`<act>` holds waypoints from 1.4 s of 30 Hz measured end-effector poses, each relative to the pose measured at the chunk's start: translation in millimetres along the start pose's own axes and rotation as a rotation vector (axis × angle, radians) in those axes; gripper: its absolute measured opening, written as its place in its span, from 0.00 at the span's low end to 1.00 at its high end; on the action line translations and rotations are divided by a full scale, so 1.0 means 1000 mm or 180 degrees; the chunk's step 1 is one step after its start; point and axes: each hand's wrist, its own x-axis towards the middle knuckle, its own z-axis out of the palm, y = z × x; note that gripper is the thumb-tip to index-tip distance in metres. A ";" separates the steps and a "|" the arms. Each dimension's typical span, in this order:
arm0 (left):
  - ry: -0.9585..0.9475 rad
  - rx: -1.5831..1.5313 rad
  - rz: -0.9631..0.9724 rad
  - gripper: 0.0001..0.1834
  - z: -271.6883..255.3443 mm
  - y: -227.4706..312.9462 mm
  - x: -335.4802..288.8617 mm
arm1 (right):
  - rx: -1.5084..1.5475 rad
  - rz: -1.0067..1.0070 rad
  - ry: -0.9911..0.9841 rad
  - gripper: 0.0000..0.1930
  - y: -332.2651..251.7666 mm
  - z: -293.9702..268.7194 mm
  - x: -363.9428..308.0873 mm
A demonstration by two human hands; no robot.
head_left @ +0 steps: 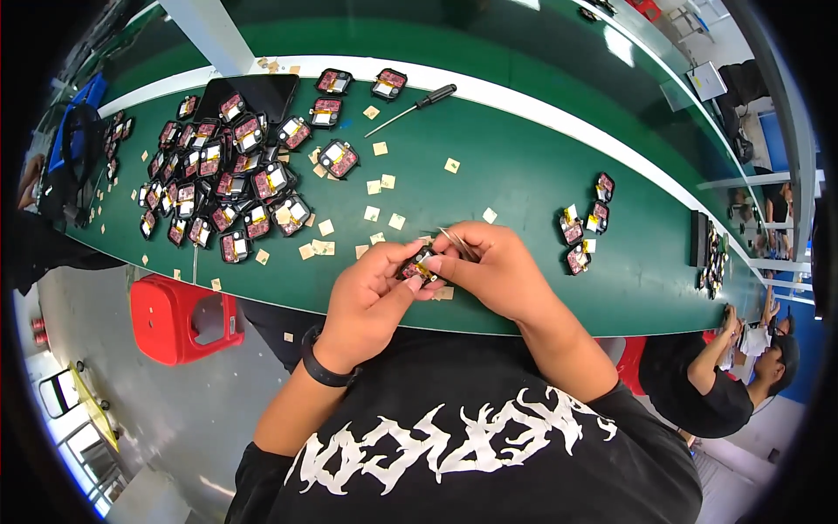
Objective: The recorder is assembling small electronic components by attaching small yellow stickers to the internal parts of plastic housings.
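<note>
My left hand (371, 293) is closed around a small black-cased electronic device (417, 267), with a reddish circuit board and a yellow strip showing inside. My right hand (491, 269) presses its thumb on the same device. Thin metal tweezers (460, 244) stick out between the right fingers, partly hidden. Both hands are close together above the near edge of the green table (515, 301). Small beige square pieces (443, 293) lie beneath and around them.
Similar devices are heaped in a pile (218, 175) at the left, near a black tray (271, 94). A screwdriver (428, 98) lies at the back. Several more devices (572, 227) sit at the right. A red stool (179, 319) stands left; a co-worker (707, 384) sits right.
</note>
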 end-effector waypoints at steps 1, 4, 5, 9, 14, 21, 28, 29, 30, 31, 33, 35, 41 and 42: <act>-0.0045 0.0111 0.0052 0.20 -0.001 -0.001 0.000 | 0.0004 0.0003 0.0008 0.04 0.000 0.000 0.000; -0.0133 0.0333 0.0020 0.20 -0.006 0.001 -0.001 | -0.0003 0.0015 -0.0062 0.04 0.001 -0.001 0.000; -0.0164 0.0446 -0.0059 0.20 -0.007 0.001 -0.001 | -0.0020 0.0045 -0.0053 0.04 0.000 0.000 0.001; -0.0091 0.0315 -0.0106 0.20 -0.004 0.006 0.002 | -0.0473 -0.0008 0.0073 0.05 0.005 0.001 0.002; 0.0091 0.0376 -0.0282 0.19 0.005 0.011 0.004 | -0.0203 0.0089 0.0093 0.06 0.014 -0.001 -0.001; 0.0027 0.1508 -0.0261 0.15 0.005 0.020 -0.007 | 0.0090 0.0158 0.0030 0.06 0.008 0.009 -0.016; -0.0244 0.1359 -0.0243 0.22 0.010 0.028 -0.007 | 0.0586 -0.0108 -0.0001 0.06 0.011 0.009 -0.025; -0.0247 0.1358 -0.0252 0.22 0.010 0.029 -0.010 | 0.0461 -0.0060 0.0013 0.06 0.009 0.007 -0.028; -0.0365 0.1352 -0.0107 0.24 0.009 0.031 -0.013 | 0.0335 -0.0013 0.0025 0.06 0.007 0.006 -0.031; -0.0479 0.1343 0.0040 0.26 0.008 0.033 -0.016 | 0.0339 -0.0006 0.0024 0.06 0.002 0.006 -0.034; -0.0391 0.1517 0.0171 0.27 0.015 0.035 -0.021 | 0.0412 0.0095 -0.0056 0.05 -0.006 0.006 -0.039; -0.0325 0.1872 0.0317 0.28 0.020 0.041 -0.024 | 0.0448 0.0012 -0.0078 0.05 -0.005 0.005 -0.043; -0.0172 0.2622 0.0740 0.24 0.012 0.045 -0.024 | -0.0472 -0.0325 0.0424 0.12 -0.008 -0.013 -0.048; 0.0013 0.2629 0.0511 0.22 0.007 0.050 -0.028 | -0.1195 -0.0309 0.0809 0.14 -0.011 -0.026 -0.049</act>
